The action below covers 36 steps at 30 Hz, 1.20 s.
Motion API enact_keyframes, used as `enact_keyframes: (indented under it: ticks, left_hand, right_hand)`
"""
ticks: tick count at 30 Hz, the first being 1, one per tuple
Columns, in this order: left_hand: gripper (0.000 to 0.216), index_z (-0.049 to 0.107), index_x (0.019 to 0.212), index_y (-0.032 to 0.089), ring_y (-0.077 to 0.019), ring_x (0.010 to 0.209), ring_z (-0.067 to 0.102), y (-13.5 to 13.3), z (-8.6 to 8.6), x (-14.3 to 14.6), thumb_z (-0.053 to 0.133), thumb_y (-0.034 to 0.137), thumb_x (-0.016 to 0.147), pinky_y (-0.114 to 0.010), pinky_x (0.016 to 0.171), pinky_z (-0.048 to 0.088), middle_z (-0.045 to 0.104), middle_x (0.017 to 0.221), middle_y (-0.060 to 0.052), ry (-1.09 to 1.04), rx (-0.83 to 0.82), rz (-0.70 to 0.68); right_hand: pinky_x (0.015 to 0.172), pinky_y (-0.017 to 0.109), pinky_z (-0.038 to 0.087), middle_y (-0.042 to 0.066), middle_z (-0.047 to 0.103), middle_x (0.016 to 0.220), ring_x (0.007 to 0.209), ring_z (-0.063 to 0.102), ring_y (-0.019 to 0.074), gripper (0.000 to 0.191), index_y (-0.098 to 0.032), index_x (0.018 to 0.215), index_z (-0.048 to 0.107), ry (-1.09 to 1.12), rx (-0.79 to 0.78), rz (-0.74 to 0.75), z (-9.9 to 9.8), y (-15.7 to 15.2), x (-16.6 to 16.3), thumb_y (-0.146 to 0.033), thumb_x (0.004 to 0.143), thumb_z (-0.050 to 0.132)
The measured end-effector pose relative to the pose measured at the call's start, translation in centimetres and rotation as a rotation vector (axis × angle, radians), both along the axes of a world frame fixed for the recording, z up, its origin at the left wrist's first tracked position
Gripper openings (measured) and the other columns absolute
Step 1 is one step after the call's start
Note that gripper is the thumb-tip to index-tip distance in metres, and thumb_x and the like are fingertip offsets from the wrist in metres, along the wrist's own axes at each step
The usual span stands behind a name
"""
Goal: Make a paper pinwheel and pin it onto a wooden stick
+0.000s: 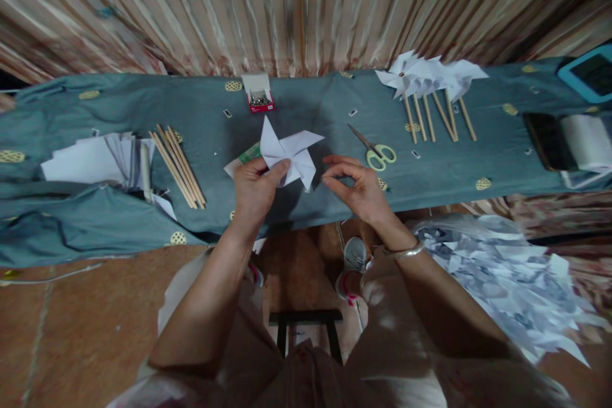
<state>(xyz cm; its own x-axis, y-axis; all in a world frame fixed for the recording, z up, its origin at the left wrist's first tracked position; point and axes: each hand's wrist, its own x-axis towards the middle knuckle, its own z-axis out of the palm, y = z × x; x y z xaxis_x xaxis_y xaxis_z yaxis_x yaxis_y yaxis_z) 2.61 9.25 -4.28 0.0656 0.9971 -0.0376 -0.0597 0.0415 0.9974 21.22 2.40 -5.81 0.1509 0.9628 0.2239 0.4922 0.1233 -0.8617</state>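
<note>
Nearest to us, both forearms reach forward over our lap to the edge of the desk [478, 159]. Our left hand [253, 190] is clamped on the paper pinwheel [291, 150], thumb on top and fingers beneath its lower left blade, holding it just above the cloth-covered desk. Our right hand [361, 190] stands just beside the pinwheel's right blade, fingertips drawn together in a pinch. We cannot tell whether anything small sits between them.

We judge the pinwheel light, thin and easily creased. Its blades fold toward the centre and would likely spring apart if released, so take hold near the centre, where the layers overlap, not at a blade tip.

Beyond the left hand, an open box [258, 99] stands with its flap raised. It holds small metal pieces, too small to identify. Scissors [376, 152] lie just beyond the right hand. Wooden sticks [178, 166] and a paper stack [90, 162] lie well to the left of the left hand. Finished pinwheels [430, 76] on sticks lie far beyond the right hand. Paper offcuts [502, 268] are heaped to the right of the right forearm.
</note>
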Motion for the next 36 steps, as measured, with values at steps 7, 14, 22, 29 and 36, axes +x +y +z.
enact_keyframes:
  ticks: [7, 14, 22, 29, 36]
  left_hand:
    - [0.015, 0.082, 0.079, 0.021, -0.017, 0.071, 0.067, -1.0, -0.4, 0.7, 0.082, 0.031, 0.068, -0.029, 0.071, 0.054, 0.079, 0.08, -0.001, -0.014, -0.004, -0.124]
    - [0.02, 0.082, 0.079, 0.02, -0.0186, 0.073, 0.068, -1.3, -0.2, 0.8, 0.082, 0.035, 0.066, -0.03, 0.071, 0.054, 0.079, 0.08, -0.001, -0.001, -0.008, -0.18]
    - [0.018, 0.082, 0.074, 0.019, -0.0147, 0.063, 0.061, -1.4, 0.0, 0.7, 0.081, 0.034, 0.065, -0.026, 0.064, 0.048, 0.075, 0.07, -0.001, 0.0, -0.017, -0.208]
    - [0.02, 0.08, 0.072, 0.018, -0.0148, 0.062, 0.06, -1.3, -0.5, 0.6, 0.083, 0.036, 0.065, -0.025, 0.06, 0.046, 0.074, 0.069, -0.001, 0.022, -0.02, -0.227]
    - [0.018, 0.081, 0.073, 0.018, -0.0136, 0.061, 0.059, -1.4, -0.3, 0.5, 0.081, 0.035, 0.068, -0.024, 0.058, 0.045, 0.074, 0.069, -0.001, 0.026, 0.007, -0.255]
  right_hand:
    - [0.124, 0.051, 0.03, 0.001, 0.05, 0.152, 0.149, 0.039, 0.028, 0.002, -0.028, 0.084, 0.074, 0.049, 0.089, -0.014, 2.1, -0.5, -1.5, -0.026, 0.084, 0.075]
    - [0.124, 0.054, 0.03, -0.002, 0.043, 0.157, 0.151, 0.034, 0.0282, 0.003, -0.029, 0.087, 0.074, 0.009, 0.068, 0.004, 1.7, -0.2, -1.9, -0.027, 0.086, 0.074]
    - [0.125, 0.052, 0.028, 0.0, 0.045, 0.157, 0.151, 0.036, 0.0278, 0.003, -0.027, 0.085, 0.075, 0.088, 0.06, 0.016, 1.6, 0.0, -1.9, -0.025, 0.084, 0.075]
    - [0.121, 0.051, 0.035, 0.001, 0.05, 0.153, 0.148, 0.04, 0.0276, 0.003, -0.027, 0.083, 0.075, 0.148, 0.025, 0.014, 1.4, 0.1, -1.7, -0.028, 0.082, 0.077]
    - [0.119, 0.045, 0.038, 0.004, 0.053, 0.15, 0.149, 0.04, 0.0258, 0.004, -0.025, 0.083, 0.074, 0.195, -0.006, 0.049, 1.5, 0.0, -1.5, -0.029, 0.084, 0.075]
